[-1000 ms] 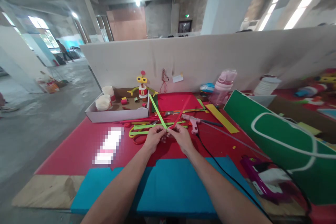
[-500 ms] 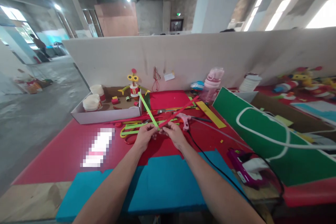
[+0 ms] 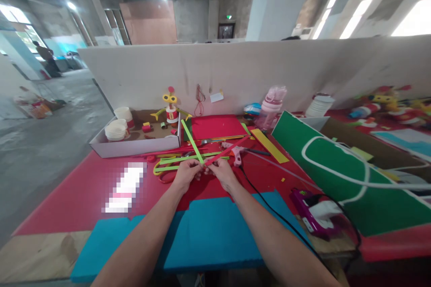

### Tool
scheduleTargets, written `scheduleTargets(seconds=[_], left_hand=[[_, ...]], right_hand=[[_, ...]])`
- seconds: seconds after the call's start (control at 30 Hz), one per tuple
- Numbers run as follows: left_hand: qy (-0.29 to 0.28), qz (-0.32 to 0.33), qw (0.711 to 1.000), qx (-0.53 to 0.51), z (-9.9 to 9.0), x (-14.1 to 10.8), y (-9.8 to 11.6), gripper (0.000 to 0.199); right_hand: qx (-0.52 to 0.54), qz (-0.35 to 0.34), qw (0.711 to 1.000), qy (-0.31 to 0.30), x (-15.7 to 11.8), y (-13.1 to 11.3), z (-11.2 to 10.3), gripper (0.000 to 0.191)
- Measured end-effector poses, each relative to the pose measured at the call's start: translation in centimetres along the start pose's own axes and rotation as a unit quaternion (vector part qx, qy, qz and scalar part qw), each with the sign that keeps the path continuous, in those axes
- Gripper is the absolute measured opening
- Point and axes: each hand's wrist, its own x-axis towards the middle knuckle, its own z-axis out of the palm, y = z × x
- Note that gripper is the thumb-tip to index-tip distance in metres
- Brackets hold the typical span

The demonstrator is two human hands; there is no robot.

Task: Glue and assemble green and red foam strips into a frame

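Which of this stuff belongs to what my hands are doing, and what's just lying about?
In the work:
- left hand, right hand
- green strip, red strip, ends together at your fingers
- probably the pink glue gun

Apparently just lying about:
- pink bottle
- white cups
- wide yellow strip

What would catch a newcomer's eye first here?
Probably the yellow-eyed figure standing at the white box's right end. Next, the big green board leaning at the right, and, in the middle, the green strip and red strip meeting at both hands' fingers.
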Motion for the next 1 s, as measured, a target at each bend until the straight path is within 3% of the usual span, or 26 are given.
scheduleTargets(seconds=[0.37,0.6,1.0], left_hand=[[0.003,-0.028,0.997,-0.066,-0.1,0.0,0.2,0.029],[0.014,-0.024,0.998,-0.064,0.0,0.1,0.0,0.028],[-0.010,-0.041,0.996,-0.082,0.1,0.0,-0.2,0.025]], right_hand=[[0.035,0.014,0.999,0.000,0.0,-0.2,-0.3,0.027],[0.004,-0.008,1.000,0.028,-0.1,-0.5,-0.1,0.033],[-0.032,-0.031,0.999,0.015,-0.1,0.3,0.4,0.029]])
